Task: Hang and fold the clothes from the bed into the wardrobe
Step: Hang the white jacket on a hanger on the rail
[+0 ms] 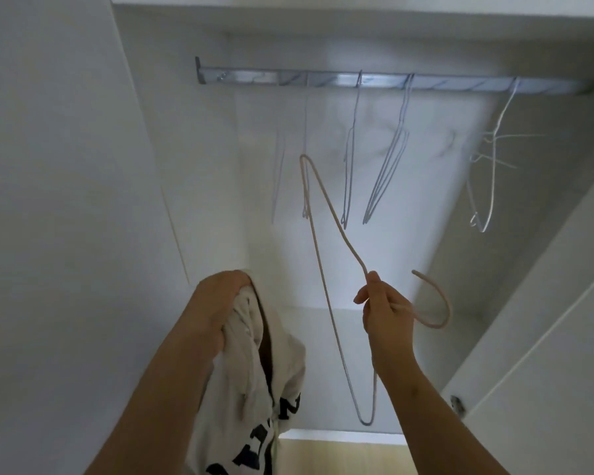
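Head view: the person stands facing into an open white wardrobe (192, 186), looking up at its metal rail (460, 85), which runs across under the top shelf.

The left hand (216, 303) is raised in the lower middle of the picture. Its fingers (235, 279) are curled tight into the top of a white garment (282, 365) with dark block lettering. The cloth hangs bunched from that grip, down along the left forearm and out of the bottom edge, in front of the wardrobe opening and well below the rail.

The right hand (388, 313) is held up just beside it. Its fingers are closed round the neck of a pale pink wire hanger (343, 234), with the thumb stretched up along the wire. The hook curls out to the right of the hand. The hanger's frame slants across the gap between the two hands, with one corner up near the rail and the other low down. It does not touch the garment.

Several empty blue-grey hangers (388, 173) hang from the rail, and white hangers (491, 186) hang apart at its right end; motion blurs them.

The wardrobe door (546, 337) stands open at the right, with a metal hinge (456, 404) on its edge. A strip of light wooden floor (340, 454) shows at the bottom.
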A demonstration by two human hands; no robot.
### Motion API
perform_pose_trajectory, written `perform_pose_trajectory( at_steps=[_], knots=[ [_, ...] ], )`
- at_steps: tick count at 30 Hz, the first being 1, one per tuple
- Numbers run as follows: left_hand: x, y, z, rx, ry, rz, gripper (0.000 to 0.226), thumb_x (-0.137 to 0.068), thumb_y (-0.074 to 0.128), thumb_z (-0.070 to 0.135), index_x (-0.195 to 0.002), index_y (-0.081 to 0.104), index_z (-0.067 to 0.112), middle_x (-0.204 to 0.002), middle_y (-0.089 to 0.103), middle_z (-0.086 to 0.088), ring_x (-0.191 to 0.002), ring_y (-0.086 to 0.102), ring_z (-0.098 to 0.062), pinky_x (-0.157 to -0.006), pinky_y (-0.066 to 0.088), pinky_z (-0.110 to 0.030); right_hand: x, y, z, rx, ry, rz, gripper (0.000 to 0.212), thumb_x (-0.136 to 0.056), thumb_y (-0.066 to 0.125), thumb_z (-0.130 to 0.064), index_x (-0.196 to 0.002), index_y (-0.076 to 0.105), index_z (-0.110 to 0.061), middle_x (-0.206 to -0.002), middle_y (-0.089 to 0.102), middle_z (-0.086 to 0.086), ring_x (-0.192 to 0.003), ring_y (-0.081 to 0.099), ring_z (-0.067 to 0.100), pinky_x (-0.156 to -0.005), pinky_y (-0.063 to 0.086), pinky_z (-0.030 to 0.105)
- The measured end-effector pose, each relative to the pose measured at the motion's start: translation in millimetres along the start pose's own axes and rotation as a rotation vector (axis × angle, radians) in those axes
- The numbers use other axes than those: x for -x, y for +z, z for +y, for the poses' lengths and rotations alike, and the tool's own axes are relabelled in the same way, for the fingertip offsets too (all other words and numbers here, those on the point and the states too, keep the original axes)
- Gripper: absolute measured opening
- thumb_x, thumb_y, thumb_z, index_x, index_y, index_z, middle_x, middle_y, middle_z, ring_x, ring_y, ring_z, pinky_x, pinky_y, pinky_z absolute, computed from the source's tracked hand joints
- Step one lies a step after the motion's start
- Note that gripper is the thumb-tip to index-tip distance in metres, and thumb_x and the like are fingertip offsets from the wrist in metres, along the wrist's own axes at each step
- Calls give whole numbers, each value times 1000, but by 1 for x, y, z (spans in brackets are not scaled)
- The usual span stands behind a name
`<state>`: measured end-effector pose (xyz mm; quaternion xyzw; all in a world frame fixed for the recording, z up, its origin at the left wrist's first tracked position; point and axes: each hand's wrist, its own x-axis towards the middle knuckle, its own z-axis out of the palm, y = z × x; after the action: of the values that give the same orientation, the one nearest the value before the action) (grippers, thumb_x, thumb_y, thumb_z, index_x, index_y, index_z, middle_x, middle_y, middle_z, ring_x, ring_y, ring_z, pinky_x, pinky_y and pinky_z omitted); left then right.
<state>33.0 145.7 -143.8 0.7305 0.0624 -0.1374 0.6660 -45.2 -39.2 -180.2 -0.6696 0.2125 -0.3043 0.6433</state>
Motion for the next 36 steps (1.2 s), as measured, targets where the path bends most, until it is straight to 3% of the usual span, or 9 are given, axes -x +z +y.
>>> perform_pose_trajectory(
  at_steps=[4,7,11,15,19,23,27,30,36],
  knots=[
    [-4,11,10,-80,47,43,23,-89,55,14,-66,57,14,-67,57,-3,-62,52,-18,-60,43,-24,-6,-27,3,-86,11,-9,47,-95,48,-31,-53,54,-10,-37,34,-9,-35,30,3,-41,30,11],
    [-12,9,24,-143,84,69,23,-89,57,20,-68,61,13,-68,61,-6,-64,55,-18,-53,40,-25,-13,-48,5,-151,30,-78,54,-96,48,-28,-43,52,-17,-40,34,-2,-37,29,7,-41,30,14],
    [-23,7,46,-248,106,67,20,-89,58,19,-71,62,11,-75,61,-10,-67,55,-20,-65,45,-28,-18,-75,5,-57,40,-211,59,-95,47,-29,-38,50,-19,-38,33,-3,-36,27,8,-39,27,16],
    [-27,13,62,-410,125,19,14,-88,60,15,-91,66,3,-88,62,-14,-80,57,-28,-81,47,-34,-18,-96,3,63,74,-327,57,-93,51,-31,-38,49,-18,-37,30,-3,-34,24,8,-39,25,15],
    [-23,24,66,-571,188,15,16,-89,57,10,-96,67,0,-88,61,-13,-84,54,-26,-77,42,-31,-20,-106,-1,173,85,-374,56,-91,52,-36,-39,49,-18,-37,28,-4,-35,24,8,-39,25,15],
    [-27,26,68,-481,185,92,14,-88,56,5,-95,66,-2,-86,60,-14,-86,53,-27,-81,42,-33,-29,-110,-8,237,85,-406,57,-91,53,-37,-38,49,-17,-36,28,-3,-34,24,9,-39,26,13],
    [-26,28,68,-473,185,147,15,-87,57,7,-72,58,6,-73,53,-11,-73,50,-26,-71,43,-31,-32,-113,-12,337,60,-467,57,-92,54,-35,-38,52,-18,-34,30,-7,-33,27,6,-39,27,11],
    [-16,38,66,-562,276,64,12,-83,60,10,-84,69,2,-80,62,-12,-76,57,-26,-72,44,-31,-30,-106,-16,417,47,-519,57,-93,53,-36,-38,52,-20,-32,31,-11,-31,28,4,-39,27,9],
    [15,71,67,-678,435,-109,15,-85,60,18,-93,73,17,-89,67,6,-86,60,-12,-70,43,-19,-19,-80,-24,504,55,-625,45,-94,52,-35,-53,61,-20,-31,36,-10,-29,29,4,-40,27,9]
  ],
)
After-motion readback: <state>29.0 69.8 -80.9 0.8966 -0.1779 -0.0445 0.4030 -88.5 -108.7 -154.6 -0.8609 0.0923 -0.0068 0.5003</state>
